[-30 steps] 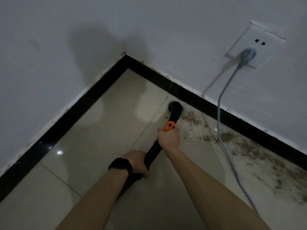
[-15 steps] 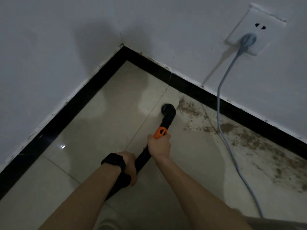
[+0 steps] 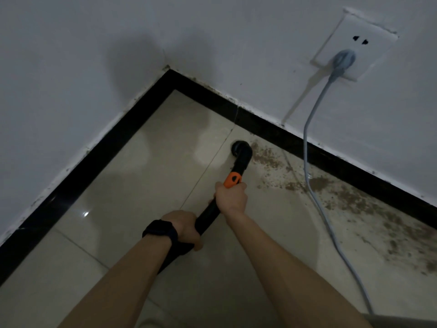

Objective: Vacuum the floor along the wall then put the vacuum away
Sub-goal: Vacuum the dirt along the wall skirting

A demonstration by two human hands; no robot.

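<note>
A black vacuum wand (image 3: 209, 213) with an orange collar (image 3: 233, 179) runs from my hands down to its round nozzle (image 3: 241, 150). The nozzle rests on the beige floor tiles (image 3: 142, 185) close to the black skirting (image 3: 272, 131) of the back wall. My right hand (image 3: 233, 196) grips the wand just below the orange collar. My left hand (image 3: 186, 227), with a black watch on the wrist, holds the wand lower down. Brown dirt (image 3: 331, 190) lies in a band along the wall, starting right of the nozzle.
A grey power cord (image 3: 316, 190) hangs from a plug in the white wall socket (image 3: 354, 46) and trails across the dirty floor to the lower right. Two white walls meet in a corner (image 3: 166, 67) at the upper middle.
The nozzle was pulled back from the skirting half a second ago and has now been pushed forward again toward the wall. Both hands kept their grip on the wand.
</note>
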